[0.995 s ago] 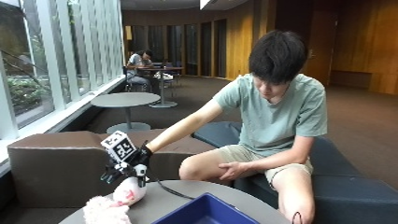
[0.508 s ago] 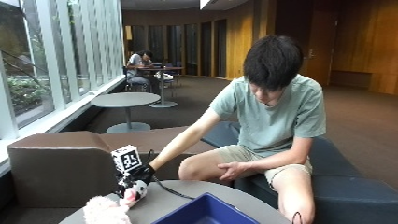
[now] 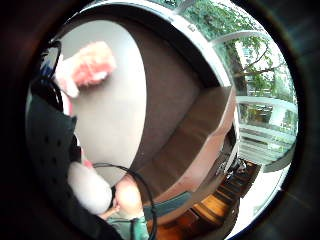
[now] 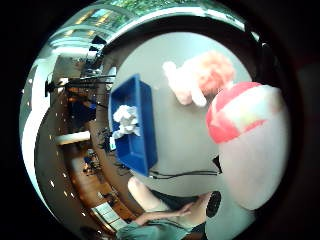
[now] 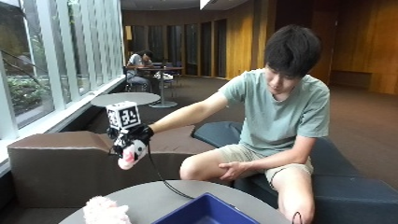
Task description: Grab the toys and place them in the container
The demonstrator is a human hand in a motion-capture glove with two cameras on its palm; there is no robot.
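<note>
My gloved right hand grips a white plush toy with pink and red markings and holds it in the air above the round grey table. The same toy fills the thumb side palm view and shows beside the glove. A fluffy pink plush toy lies on the table below the hand, also in the palm views. The blue container stands at the table's near edge, to the right of the hand. Inside the container lies a white toy.
A brown upholstered bench runs behind the table, under the window. The person sits on a dark seat, bare left hand resting on the knee. A black cable hangs from the glove down to the table.
The gloved hand has risen from just above the table, carrying the white plush toy up with it. The pink toy and the blue container have stayed put.
</note>
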